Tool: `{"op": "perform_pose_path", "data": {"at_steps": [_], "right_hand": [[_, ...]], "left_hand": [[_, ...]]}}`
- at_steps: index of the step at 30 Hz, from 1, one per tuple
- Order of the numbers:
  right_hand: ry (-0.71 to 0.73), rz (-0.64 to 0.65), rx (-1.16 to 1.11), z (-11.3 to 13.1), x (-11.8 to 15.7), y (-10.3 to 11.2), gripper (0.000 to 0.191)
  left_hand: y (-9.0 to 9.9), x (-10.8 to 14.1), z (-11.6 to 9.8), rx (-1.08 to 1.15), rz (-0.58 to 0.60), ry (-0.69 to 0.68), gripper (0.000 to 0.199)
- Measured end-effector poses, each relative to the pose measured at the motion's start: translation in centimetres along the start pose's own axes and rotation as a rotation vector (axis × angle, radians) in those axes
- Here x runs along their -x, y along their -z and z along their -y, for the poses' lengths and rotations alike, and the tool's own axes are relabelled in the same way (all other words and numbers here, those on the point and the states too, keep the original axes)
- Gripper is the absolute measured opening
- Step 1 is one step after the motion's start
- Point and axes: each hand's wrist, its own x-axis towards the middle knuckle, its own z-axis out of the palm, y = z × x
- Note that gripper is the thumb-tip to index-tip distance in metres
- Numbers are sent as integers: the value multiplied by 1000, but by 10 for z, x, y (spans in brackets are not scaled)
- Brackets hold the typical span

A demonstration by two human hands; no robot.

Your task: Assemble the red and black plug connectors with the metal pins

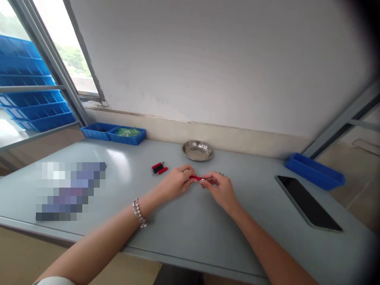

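Observation:
My left hand [179,182] is closed, its thumb and fingers pinching one end of a slim red piece [196,178]. My right hand [221,189] pinches the same piece at its other end, where a short silvery metal part shows. Both hands meet just above the table; the fingers cover much of the piece. To the left of my left hand lies a small group of similar red and black pieces [159,169] with clear or pale ends. A few tiny metallic bits [222,174] show just behind my right hand, partly hidden by it.
A round steel dish [198,151] stands near the wall on the grey table [190,237]. Two blue bins [127,139] sit back left, one holding a green bag. At right are a dark tablet-like device [308,202] and a blue tray [314,173]. A blurred-out item lies left.

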Motion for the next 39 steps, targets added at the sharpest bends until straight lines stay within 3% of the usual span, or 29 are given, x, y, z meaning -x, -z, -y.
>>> {"op": "perform_pose_path", "data": {"at_steps": [6,12,31,39], "right_hand": [[0,4,139,-2,-1,-1,23],[-3,0,154,-1,0,-1,17],[202,-15,266,3,2,4,8],[327,-16,393,4,3,6,14]], "left_hand": [[0,0,-2,-48,-4,18,22],[-1,0,0,-59,-1,40,20],[3,-1,-3,-21,2,52,16],[11,-4,-6,53,24,68,17]]}}
